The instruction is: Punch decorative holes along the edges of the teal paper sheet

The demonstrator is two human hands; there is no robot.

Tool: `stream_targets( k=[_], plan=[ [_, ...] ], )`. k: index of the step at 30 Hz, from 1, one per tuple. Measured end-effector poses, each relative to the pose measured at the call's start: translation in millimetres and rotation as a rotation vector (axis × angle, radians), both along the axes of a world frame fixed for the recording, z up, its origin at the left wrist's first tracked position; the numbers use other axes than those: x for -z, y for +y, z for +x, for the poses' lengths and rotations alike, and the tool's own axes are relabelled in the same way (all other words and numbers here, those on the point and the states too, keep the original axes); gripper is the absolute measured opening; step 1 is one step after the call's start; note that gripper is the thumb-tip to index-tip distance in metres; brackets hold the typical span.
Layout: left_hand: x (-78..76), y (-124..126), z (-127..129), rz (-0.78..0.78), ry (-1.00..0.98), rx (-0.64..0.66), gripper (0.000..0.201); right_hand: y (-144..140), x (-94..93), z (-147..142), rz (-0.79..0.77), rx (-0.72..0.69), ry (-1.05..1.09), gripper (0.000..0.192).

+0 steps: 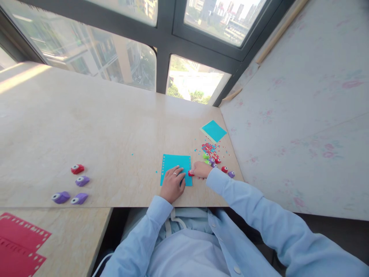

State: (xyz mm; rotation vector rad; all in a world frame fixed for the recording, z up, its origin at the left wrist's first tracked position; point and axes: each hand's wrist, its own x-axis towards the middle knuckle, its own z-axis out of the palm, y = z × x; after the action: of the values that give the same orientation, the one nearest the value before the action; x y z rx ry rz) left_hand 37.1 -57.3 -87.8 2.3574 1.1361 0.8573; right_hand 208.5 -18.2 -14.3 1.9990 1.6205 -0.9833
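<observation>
Sunlit windows run behind a pale stone-look table (pixel 100 127) where a person in a light blue shirt sits working. At the sheet's right edge, the right hand (pixel 201 169) is closed around a small red paper punch (pixel 191 173), fingers curled and pressed down on it, the punch's mouth apparently slipped over the margin of a turquoise sheet (pixel 175 169); a row of tiny holes already runs along the top and right borders. The left hand (pixel 173 184), ring on one finger, lies flat with fingers spread on the lower half of the sheet, gripping nothing, seemingly pinning the paper so it does not slide under the punch. Just beyond the right hand sits a cluster of more little punches (pixel 213 161) in green, purple and red, kept within easy reach, beside a scatter of red and blue paper dots (pixel 208 147). Farther back lies a small stack of turquoise paper (pixel 213 130). Well apart on the left are four more punches (pixel 75 184), red and purple, and at the lower left corner some red sheets (pixel 20 246) with punched edges.
</observation>
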Motion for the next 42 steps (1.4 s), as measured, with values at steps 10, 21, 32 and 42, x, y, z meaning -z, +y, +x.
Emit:
stream_targets(
  k=[10, 21, 32, 42],
  plan=[
    [7.4, -1, 1, 0.053, -0.018, -0.072, 0.021, -26, 17.6, 24, 0.336, 0.221, 0.406, 0.027],
    [8.2, -1, 0, 0.052, -0.035, -0.087, 0.02, -52, 20.7, 16, 0.624, -0.252, 0.122, 0.026],
    [8.1, -1, -2, 0.043, -0.066, -0.071, 0.02, -49, 21.3, 20, 0.7, -0.341, 0.249, 0.028],
    [8.9, 0, -1, 0.065, -0.058, -0.081, 0.02, -50, 14.9, 18, 0.647, -0.376, 0.195, 0.02]
  ],
)
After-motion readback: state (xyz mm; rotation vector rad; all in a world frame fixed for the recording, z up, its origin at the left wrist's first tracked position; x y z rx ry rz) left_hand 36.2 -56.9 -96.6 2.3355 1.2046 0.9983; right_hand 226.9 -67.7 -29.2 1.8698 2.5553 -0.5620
